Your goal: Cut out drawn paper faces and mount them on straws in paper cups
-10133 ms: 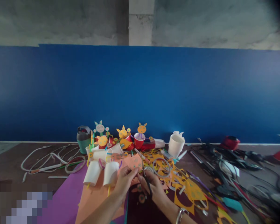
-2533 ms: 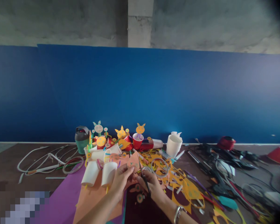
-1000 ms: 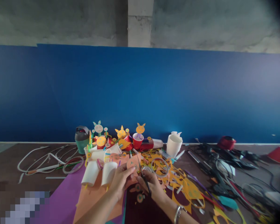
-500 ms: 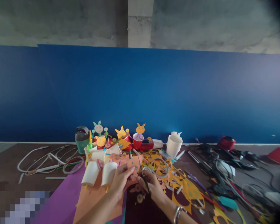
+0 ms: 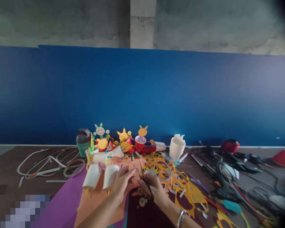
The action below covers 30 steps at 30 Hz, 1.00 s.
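Note:
My left hand pinches an orange paper piece with a small drawing on it. In my right hand is a pair of scissors, its blades pointing up along the right edge of that paper. Whether the blades are cutting into it I cannot tell. Below my hands lie small orange cut-outs with green marks. Two white paper cups rest on orange paper left of my left hand. A roll of tape lies just beyond my right hand.
Yellow-orange paper scraps spread to the right. Cups with paper animal faces stand at the back, beside a white cup. A green-grey container stands left of them. Cables and glue guns lie far right, with white cords far left.
The orange paper piece has shifted slightly left and down between my fingers, and the scissor blades have tilted a little left with it. The rest looks the same.

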Motion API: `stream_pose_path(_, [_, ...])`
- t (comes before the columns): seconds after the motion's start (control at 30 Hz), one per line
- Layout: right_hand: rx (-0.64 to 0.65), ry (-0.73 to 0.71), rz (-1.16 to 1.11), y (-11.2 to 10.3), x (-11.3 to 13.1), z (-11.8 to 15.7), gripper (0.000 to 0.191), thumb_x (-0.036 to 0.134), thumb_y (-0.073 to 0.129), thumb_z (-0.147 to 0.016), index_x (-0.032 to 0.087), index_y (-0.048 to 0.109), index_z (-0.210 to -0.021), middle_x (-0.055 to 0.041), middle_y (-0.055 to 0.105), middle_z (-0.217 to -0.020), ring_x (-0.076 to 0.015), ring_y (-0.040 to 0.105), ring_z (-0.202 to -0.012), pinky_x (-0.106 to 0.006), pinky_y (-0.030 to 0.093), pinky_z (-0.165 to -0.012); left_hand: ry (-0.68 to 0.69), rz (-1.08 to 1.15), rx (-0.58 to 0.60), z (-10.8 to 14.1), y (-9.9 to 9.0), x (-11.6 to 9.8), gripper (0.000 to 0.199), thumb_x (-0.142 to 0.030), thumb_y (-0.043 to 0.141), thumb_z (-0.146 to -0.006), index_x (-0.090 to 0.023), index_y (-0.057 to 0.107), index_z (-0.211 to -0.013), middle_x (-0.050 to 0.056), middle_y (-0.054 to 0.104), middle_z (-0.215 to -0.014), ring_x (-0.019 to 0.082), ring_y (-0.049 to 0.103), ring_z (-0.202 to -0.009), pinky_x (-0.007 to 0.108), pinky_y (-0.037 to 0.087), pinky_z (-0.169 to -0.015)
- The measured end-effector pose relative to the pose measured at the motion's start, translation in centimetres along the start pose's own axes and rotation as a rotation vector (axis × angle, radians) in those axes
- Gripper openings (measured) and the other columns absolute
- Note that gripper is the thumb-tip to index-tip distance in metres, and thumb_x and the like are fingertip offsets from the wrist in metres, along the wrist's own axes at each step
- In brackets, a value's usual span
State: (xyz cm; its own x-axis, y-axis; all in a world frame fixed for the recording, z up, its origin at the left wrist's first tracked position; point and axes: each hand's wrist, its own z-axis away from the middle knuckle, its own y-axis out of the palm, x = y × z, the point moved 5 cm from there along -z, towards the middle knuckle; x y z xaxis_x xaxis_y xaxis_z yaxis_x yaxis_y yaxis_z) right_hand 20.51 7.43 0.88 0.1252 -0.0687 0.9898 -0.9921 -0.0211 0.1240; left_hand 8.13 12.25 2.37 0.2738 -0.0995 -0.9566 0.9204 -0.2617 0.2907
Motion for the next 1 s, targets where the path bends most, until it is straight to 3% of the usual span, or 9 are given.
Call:
stream_pose_path(0.17, [0.009,0.003,0.009,0.0,-0.1,0.0,0.04,0.049,0.075,-0.066,0.013,0.058,-0.072,0.0051,0.051,-0.046,-0.0041,0.038,-0.036,-0.016,0.027,-0.035,-0.058,0.077,-0.014,0.6,0.6,-0.3,0.019,-0.032,0.071,-0.07,-0.016,0.061,-0.068,-0.004,0.056,-0.053,0.008,0.051,-0.047,0.019,0.041,-0.049])
stream_pose_path(0.4, [-0.018,0.011,-0.123,0.3,0.1,0.2,0.047,0.045,0.078,-0.064,0.017,0.049,-0.089,0.0077,0.053,-0.051,-0.005,0.043,-0.037,-0.015,0.031,-0.036,-0.145,0.144,0.074,0.7,1.1,0.0,0.024,-0.034,0.074,-0.068,-0.015,0.059,-0.068,-0.002,0.059,-0.06,0.011,0.055,-0.052,0.023,0.047,-0.054])
stream_pose_path(0.6, [-0.026,0.017,-0.181,0.0,-1.0,0.0,0.062,0.043,0.077,-0.066,0.02,0.039,-0.109,0.0105,0.051,-0.049,-0.0043,0.04,-0.035,-0.014,0.027,-0.034,-0.112,0.076,0.059,0.5,0.8,-0.1,0.025,-0.036,0.073,-0.067,-0.015,0.061,-0.065,-0.003,0.056,-0.053,0.01,0.053,-0.049,0.023,0.044,-0.052])
stream_pose_path(0.83, [-0.036,0.02,-0.159,0.0,-0.5,0.1,0.063,0.045,0.078,-0.064,0.019,0.042,-0.107,0.0105,0.05,-0.047,-0.0043,0.039,-0.035,-0.014,0.025,-0.034,-0.049,0.062,0.073,0.4,0.9,-0.9,0.021,-0.033,0.07,-0.07,-0.015,0.062,-0.065,0.0,0.061,-0.056,0.01,0.052,-0.049,0.022,0.041,-0.051])
stream_pose_path(1.0, [-0.031,0.018,-0.133,0.0,-0.6,0.1,0.063,0.05,0.075,-0.066,0.018,0.042,-0.108,0.0079,0.054,-0.05,-0.0053,0.043,-0.038,-0.015,0.03,-0.037,-0.06,0.072,0.038,0.5,0.7,-0.7,0.023,-0.035,0.072,-0.068,-0.015,0.062,-0.066,-0.001,0.059,-0.054,0.011,0.053,-0.049,0.022,0.041,-0.05])
